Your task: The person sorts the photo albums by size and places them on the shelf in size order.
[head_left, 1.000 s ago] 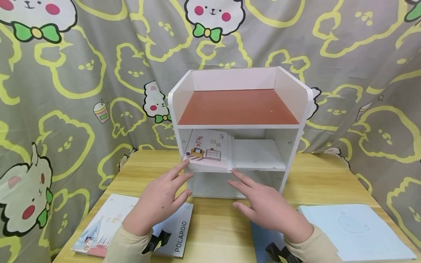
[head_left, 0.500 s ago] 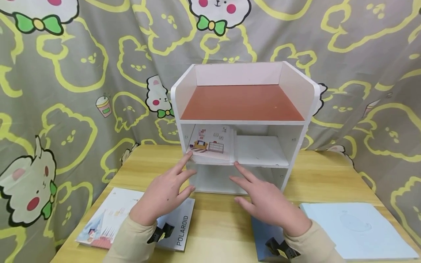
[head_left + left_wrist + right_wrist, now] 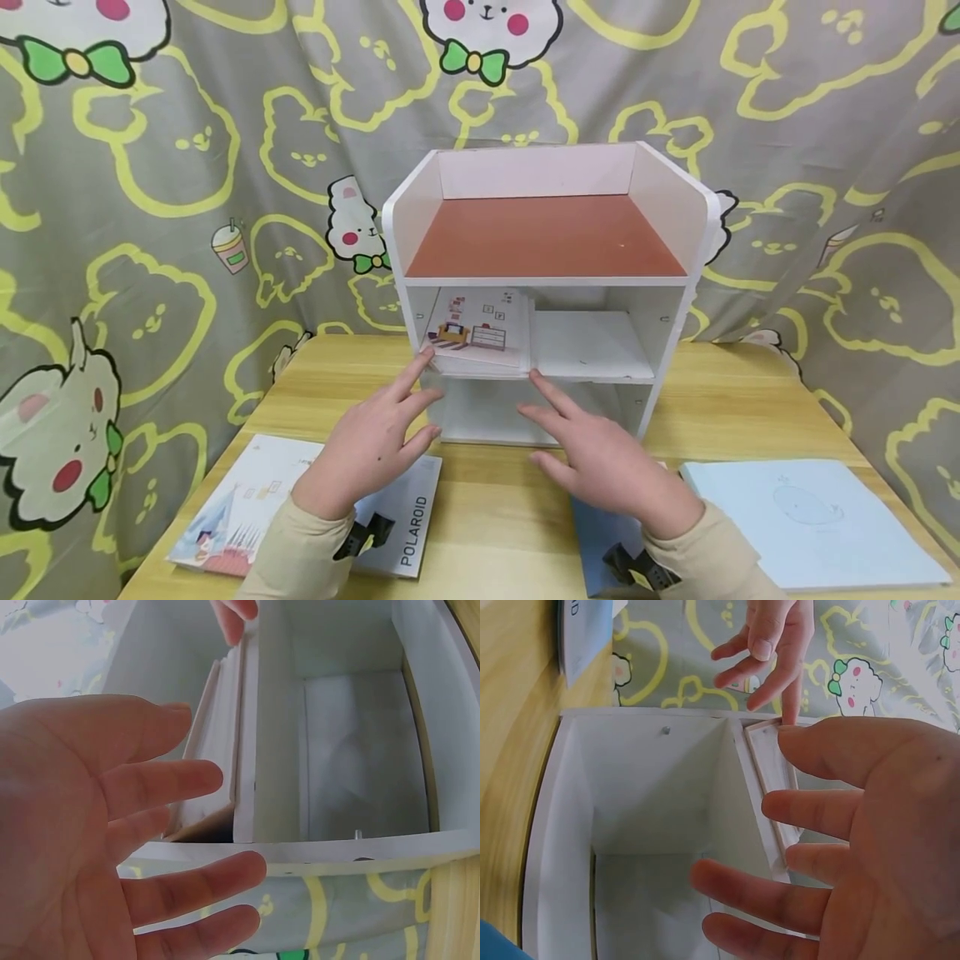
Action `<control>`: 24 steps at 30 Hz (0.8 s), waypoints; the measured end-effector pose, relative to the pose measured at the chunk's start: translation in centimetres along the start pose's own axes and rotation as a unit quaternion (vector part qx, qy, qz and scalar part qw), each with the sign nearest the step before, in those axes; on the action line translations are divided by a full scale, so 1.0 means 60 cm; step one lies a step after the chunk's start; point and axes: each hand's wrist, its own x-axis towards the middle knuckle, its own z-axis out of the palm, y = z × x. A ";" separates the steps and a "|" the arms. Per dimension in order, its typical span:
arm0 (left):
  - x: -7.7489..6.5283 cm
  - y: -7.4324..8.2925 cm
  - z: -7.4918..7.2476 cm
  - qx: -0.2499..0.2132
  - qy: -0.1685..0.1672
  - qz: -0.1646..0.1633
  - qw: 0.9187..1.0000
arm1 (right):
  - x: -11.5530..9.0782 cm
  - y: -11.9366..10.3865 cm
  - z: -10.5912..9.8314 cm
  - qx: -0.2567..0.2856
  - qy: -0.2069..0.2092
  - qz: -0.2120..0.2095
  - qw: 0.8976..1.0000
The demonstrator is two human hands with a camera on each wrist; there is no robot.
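Note:
A stack of thin picture books (image 3: pixel 480 329) lies on the left half of the middle shelf, the top one printed with a sofa and a drawer chest. My left hand (image 3: pixel 367 454) is spread, its index fingertip right at the stack's front left corner. At the front right corner is the index fingertip of my right hand (image 3: pixel 600 462), whose fingers are also extended. Neither hand grips anything. In the left wrist view, the pages of the book stack (image 3: pixel 214 742) show edge-on beyond the spread fingers. The white shelf unit (image 3: pixel 701 242) stands in front of both hands.
A Polaroid book (image 3: pixel 408 521) and a picture book (image 3: pixel 232 500) lie at the left of the wooden table (image 3: pixel 495 525). On the right are a pale blue book (image 3: pixel 817 533) and a darker blue one (image 3: pixel 600 533) partly under my wrist. A patterned curtain (image 3: pixel 285 167) hangs behind.
The head view has shifted slightly. Both hands keep almost the same place at the front corners of the book stack, and the top book's front edge sits a little farther back.

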 end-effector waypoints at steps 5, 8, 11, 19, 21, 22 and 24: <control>-0.001 -0.002 0.004 0.000 -0.001 0.000 1.000 | 0.002 0.001 0.006 0.012 -0.007 0.005 1.000; -0.001 -0.003 0.006 0.002 -0.003 -0.002 1.000 | 0.002 0.000 0.007 0.009 -0.008 0.005 1.000; -0.001 -0.003 0.006 0.002 -0.005 -0.003 1.000 | 0.001 0.000 0.006 0.006 -0.009 0.004 1.000; 0.000 -0.004 0.008 -0.001 -0.006 -0.002 1.000 | -0.002 0.001 0.004 0.010 -0.014 0.003 1.000; 0.000 -0.004 0.009 -0.003 -0.006 -0.001 1.000 | 0.000 0.002 0.006 0.010 -0.016 0.005 1.000; 0.000 -0.005 0.009 -0.003 -0.006 -0.002 1.000 | 0.001 0.002 0.007 0.010 -0.017 0.005 1.000; 0.000 -0.005 0.010 -0.002 -0.006 -0.003 1.000 | 0.003 0.002 0.009 0.009 -0.019 0.005 1.000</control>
